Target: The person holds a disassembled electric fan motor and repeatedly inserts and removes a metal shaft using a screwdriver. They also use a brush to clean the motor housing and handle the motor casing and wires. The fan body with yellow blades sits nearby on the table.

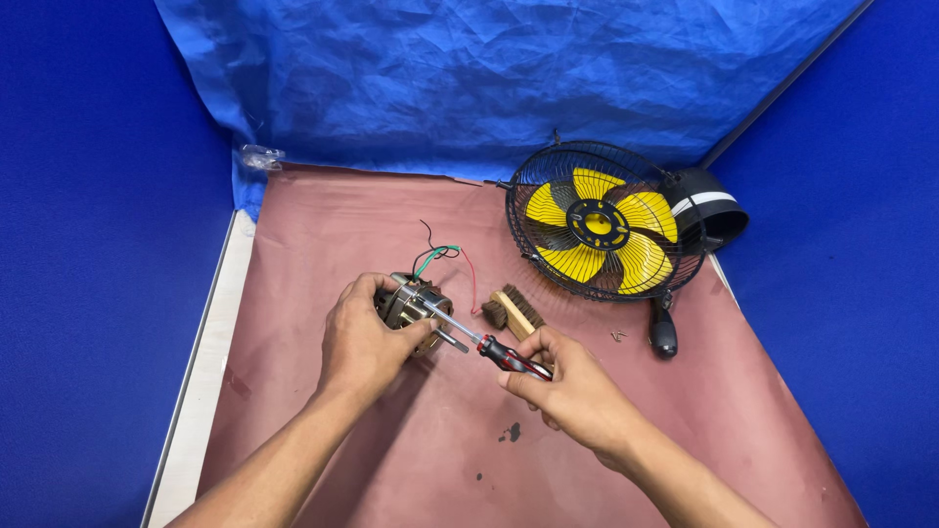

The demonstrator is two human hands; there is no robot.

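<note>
Reddish-brown paper covering a table [323, 225], walled in by blue sheeting. Near the middle, a small metal electric motor [415, 307] with a bare steel shaft, out of its housing, trailing thin black, green and red wires [442, 256] toward the back. Left hand [364, 342] wrapped around the motor's near side, thumb over the top, gripping it firmly just above the paper. Right hand [572, 386] clenched on a red-and-black-handled screwdriver [489, 344], its silver blade angled up and left, tip resting against the motor body. Just behind the screwdriver, a small wooden brush with dark bristles [513, 311] lying flat. Farther right, a black wire fan guard with yellow blades [599, 223] tipped up against a black housing with a white stripe [712, 205]. A few tiny screws [618, 335] loose beside a black rounded knob [663, 334]. Judging by this layout: fan already taken apart, motor free, work on the motor's own fasteners under way, not finished.
</note>
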